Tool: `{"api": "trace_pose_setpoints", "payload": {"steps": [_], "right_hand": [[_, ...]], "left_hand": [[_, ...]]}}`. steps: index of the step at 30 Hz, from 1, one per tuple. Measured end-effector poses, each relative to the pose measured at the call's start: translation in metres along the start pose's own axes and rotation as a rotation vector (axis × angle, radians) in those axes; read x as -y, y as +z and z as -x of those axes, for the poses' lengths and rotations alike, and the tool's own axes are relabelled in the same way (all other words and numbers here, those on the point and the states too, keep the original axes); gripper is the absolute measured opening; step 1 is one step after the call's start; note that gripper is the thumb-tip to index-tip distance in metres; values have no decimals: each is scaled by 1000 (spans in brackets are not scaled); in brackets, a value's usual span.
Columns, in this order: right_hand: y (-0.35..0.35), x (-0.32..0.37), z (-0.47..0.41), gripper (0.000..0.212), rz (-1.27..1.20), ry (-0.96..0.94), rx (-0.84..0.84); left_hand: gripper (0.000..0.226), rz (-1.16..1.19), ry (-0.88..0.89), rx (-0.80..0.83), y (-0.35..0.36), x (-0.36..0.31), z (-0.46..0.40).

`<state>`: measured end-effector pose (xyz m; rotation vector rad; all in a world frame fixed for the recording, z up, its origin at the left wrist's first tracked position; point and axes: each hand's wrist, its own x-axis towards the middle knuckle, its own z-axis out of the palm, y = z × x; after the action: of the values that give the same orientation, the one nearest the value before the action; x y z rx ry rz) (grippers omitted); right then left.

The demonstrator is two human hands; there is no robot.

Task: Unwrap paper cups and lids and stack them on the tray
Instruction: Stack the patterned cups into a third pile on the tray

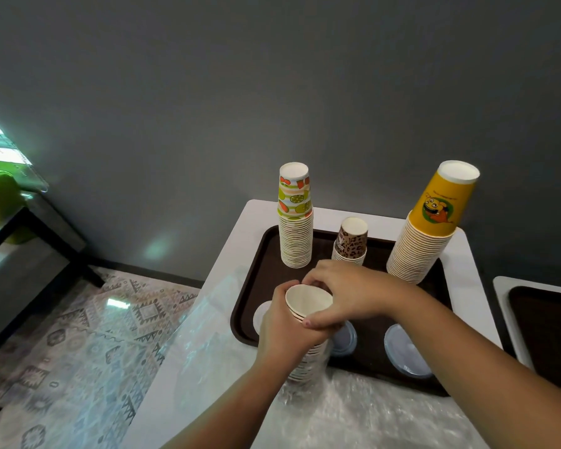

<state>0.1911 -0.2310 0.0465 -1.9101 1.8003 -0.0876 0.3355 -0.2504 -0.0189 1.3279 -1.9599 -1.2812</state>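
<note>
1. Clear plastic wrap (353, 413) lies crumpled on the white table (227, 254), below both wrists.
2. Left hand (280, 332) is closed around a stack of cups (308, 306), mouth up.
3. Right hand (347, 293) pinches the stack's top rim, fingers curled.
4. Beyond the hands, 3 upside-down cup stacks stand on the brown tray (259, 280).
5. Lids (405, 351) lie on the tray under the right forearm.

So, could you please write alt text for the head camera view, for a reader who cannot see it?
Both hands, left hand and right hand, grip a rim-up stack of paper cups over a brown tray. Behind stand three upside-down stacks: fruit-print cups, leopard-print cups, yellow cups.
</note>
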Motion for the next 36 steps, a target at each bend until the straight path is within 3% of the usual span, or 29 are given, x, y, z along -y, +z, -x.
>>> {"api": "trace_pose_setpoints", "payload": {"steps": [3, 8, 12, 18, 20, 24, 27, 30, 34, 36], "right_hand": [[7, 1, -1, 56, 25, 12, 3], [6, 4, -1, 51, -39, -4, -27], [-14, -8, 4, 54, -147, 1, -96], [-23, -38, 12, 70, -571, -58, 114], [-22, -46, 10, 72, -544, -73, 93], [-20, -53, -1, 71, -126, -25, -7], [-6, -55, -13, 78, -72, -55, -32], [5, -66, -24, 77, -227, -80, -195], [3, -89, -43, 73, -442, 138, -669], [1, -102, -54, 71, -624, 228, -798]], "left_hand": [[71, -20, -33, 6, 2, 2, 0], [76, 45, -53, -32, 4, 3, 2], [62, 73, -69, -50, 1, 5, 2], [62, 81, -55, -32, 3, 4, 3], [62, 81, -57, -40, 3, 3, 1], [62, 73, -64, -46, 2, 1, -2], [62, 66, -62, -47, 3, 1, -4], [59, 75, -71, -66, 2, 3, -7], [58, 94, -76, -69, 0, 5, -12], [58, 89, -74, -57, 1, 4, -13]]}}
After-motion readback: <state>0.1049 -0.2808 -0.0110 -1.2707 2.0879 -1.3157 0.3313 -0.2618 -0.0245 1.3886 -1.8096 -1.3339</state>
